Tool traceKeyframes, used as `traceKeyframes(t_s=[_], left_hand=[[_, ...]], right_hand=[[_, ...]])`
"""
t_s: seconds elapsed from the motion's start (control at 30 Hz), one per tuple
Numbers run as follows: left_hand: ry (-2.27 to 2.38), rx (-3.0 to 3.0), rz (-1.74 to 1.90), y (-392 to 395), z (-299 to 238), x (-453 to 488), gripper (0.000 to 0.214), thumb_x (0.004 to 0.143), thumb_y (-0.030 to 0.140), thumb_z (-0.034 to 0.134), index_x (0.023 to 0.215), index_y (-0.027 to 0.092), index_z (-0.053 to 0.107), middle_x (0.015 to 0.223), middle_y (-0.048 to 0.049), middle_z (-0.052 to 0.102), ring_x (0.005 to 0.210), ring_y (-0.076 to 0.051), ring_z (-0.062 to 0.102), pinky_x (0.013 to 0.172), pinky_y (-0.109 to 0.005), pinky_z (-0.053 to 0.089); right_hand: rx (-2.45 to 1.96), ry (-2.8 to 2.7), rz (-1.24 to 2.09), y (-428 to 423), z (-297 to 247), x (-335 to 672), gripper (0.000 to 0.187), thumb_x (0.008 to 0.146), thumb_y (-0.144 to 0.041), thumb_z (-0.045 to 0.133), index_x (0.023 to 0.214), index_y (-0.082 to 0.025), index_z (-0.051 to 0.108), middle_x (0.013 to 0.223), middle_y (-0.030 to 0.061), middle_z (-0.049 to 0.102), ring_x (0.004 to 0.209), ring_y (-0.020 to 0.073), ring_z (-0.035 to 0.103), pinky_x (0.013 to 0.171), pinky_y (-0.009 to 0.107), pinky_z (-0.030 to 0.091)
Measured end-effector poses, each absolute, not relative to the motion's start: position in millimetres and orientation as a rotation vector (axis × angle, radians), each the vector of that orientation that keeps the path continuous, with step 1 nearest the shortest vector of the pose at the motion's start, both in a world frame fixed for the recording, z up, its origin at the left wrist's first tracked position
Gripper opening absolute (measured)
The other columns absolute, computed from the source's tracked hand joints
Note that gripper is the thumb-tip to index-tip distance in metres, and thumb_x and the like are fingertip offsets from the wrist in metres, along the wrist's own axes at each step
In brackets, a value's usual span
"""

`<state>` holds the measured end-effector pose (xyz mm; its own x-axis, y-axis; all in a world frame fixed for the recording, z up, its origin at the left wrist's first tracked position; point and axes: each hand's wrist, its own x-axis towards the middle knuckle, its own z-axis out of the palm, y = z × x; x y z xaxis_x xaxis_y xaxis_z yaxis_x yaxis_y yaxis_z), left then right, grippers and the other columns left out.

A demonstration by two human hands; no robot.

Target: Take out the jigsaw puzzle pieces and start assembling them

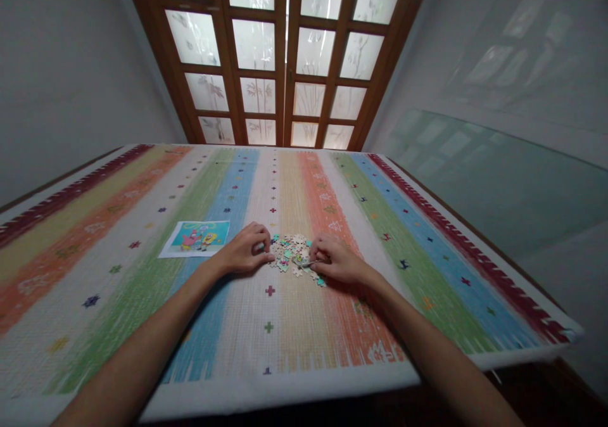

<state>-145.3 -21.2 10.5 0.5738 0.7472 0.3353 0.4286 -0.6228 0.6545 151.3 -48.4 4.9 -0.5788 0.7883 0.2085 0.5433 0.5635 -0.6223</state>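
A heap of small jigsaw puzzle pieces (295,244), some plain beige and some teal or multicoloured, lies on the striped tablecloth between my hands. At the heap's left edge is my left hand (247,248), its fingers curled toward the thumb; a bit of teal shows inside the curl, too small to make out. My right hand (336,260) pinches at the right edge of the heap. A thin, greyish jigsaw piece (303,263) appears at its fingertips, partly hidden by them. Left of my left hand lies a picture sheet (194,238) with a pink and a yellow cartoon figure.
The striped tablecloth (270,325) covers a wide table whose front edge runs close below my forearms. Beyond the far edge stand wooden doors (285,66) with frosted panes. White walls rise on both sides, and a glass panel (494,173) leans at the right.
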Motion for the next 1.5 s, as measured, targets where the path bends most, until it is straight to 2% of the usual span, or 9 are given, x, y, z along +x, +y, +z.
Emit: traceKeyframes(t_s=[0.17, 0.27, 0.4, 0.57, 0.7, 0.87, 1.1, 1.3, 1.5], left_hand=[[0.995, 2.081, 0.939, -20, 6, -139, 0.021, 0.084, 0.039, 0.070, 0.074, 0.021, 0.066, 0.069, -0.0031, 0.064, 0.062, -0.017, 0.055, 0.060, -0.029, 0.044], [0.970, 1.972, 0.965, -22, 4, -133, 0.023, 0.089, 0.041, 0.063, 0.080, 0.020, 0.067, 0.069, -0.0051, 0.067, 0.058, -0.017, 0.060, 0.056, -0.028, 0.046], [0.970, 1.921, 1.001, -24, 5, -127, 0.023, 0.090, 0.040, 0.062, 0.092, 0.018, 0.069, 0.078, -0.0080, 0.072, 0.066, -0.019, 0.067, 0.061, -0.029, 0.051], [1.001, 2.010, 0.948, -24, 6, -131, 0.023, 0.090, 0.034, 0.061, 0.101, 0.017, 0.074, 0.094, -0.0093, 0.077, 0.079, -0.020, 0.069, 0.073, -0.032, 0.053], [0.981, 2.145, 0.877, -24, 5, -137, 0.029, 0.086, 0.026, 0.059, 0.110, 0.020, 0.075, 0.105, -0.0099, 0.076, 0.096, -0.025, 0.068, 0.089, -0.040, 0.052], [0.976, 2.377, 0.823, -25, 3, -141, 0.029, 0.081, 0.024, 0.064, 0.107, 0.022, 0.076, 0.111, -0.0100, 0.070, 0.107, -0.030, 0.060, 0.101, -0.048, 0.044], [1.022, 2.401, 0.841, -27, 2, -139, 0.013, 0.082, 0.025, 0.063, 0.091, 0.020, 0.072, 0.099, -0.0076, 0.069, 0.098, -0.026, 0.061, 0.093, -0.043, 0.046], [1.141, 2.218, 0.956, -24, 0, -143, 0.012, 0.086, 0.028, 0.063, 0.085, 0.018, 0.069, 0.072, -0.0015, 0.067, 0.062, -0.015, 0.055, 0.060, -0.028, 0.044], [1.135, 2.136, 1.006, -23, 9, -145, 0.019, 0.089, 0.030, 0.061, 0.094, 0.019, 0.076, 0.087, -0.0063, 0.075, 0.076, -0.019, 0.064, 0.072, -0.032, 0.049]], right_hand=[[-1.130, -2.119, 0.938, -52, 5, 147, 0.003, 0.080, -0.020, 0.069, 0.080, -0.021, 0.066, 0.073, 0.0006, 0.062, 0.071, 0.0176, 0.055, 0.067, 0.030, 0.041], [-1.087, -1.930, 1.102, -54, 4, 145, 0.015, 0.086, -0.035, 0.069, 0.092, -0.021, 0.068, 0.075, 0.0011, 0.065, 0.066, 0.0165, 0.058, 0.062, 0.029, 0.043], [-1.106, -1.857, 1.102, -54, 3, 145, 0.029, 0.090, -0.045, 0.067, 0.104, -0.020, 0.068, 0.077, 0.0030, 0.069, 0.067, 0.0173, 0.063, 0.063, 0.029, 0.046], [-1.121, -1.911, 1.047, -52, 3, 147, 0.026, 0.092, -0.043, 0.063, 0.091, -0.019, 0.069, 0.083, 0.0078, 0.075, 0.072, 0.0192, 0.067, 0.066, 0.031, 0.049], [-1.176, -1.952, 0.989, -52, 5, 148, 0.020, 0.092, -0.038, 0.062, 0.091, -0.019, 0.070, 0.082, 0.0079, 0.075, 0.072, 0.0202, 0.066, 0.066, 0.032, 0.048], [-1.206, -1.998, 0.933, -51, 7, 150, 0.016, 0.091, -0.032, 0.063, 0.092, -0.020, 0.071, 0.082, 0.0069, 0.076, 0.071, 0.0188, 0.065, 0.066, 0.032, 0.046], [-1.103, -1.874, 1.077, -48, 6, 146, 0.021, 0.089, -0.039, 0.063, 0.087, -0.019, 0.069, 0.078, 0.0072, 0.075, 0.069, 0.0194, 0.068, 0.067, 0.033, 0.050], [-1.092, -1.834, 1.116, -46, 6, 146, 0.026, 0.090, -0.044, 0.065, 0.085, -0.018, 0.071, 0.077, 0.0084, 0.076, 0.069, 0.0199, 0.069, 0.069, 0.035, 0.052], [-1.108, -1.827, 1.161, -49, 7, 145, 0.031, 0.092, -0.047, 0.063, 0.088, -0.018, 0.073, 0.081, 0.0090, 0.076, 0.070, 0.0192, 0.067, 0.069, 0.034, 0.051]])
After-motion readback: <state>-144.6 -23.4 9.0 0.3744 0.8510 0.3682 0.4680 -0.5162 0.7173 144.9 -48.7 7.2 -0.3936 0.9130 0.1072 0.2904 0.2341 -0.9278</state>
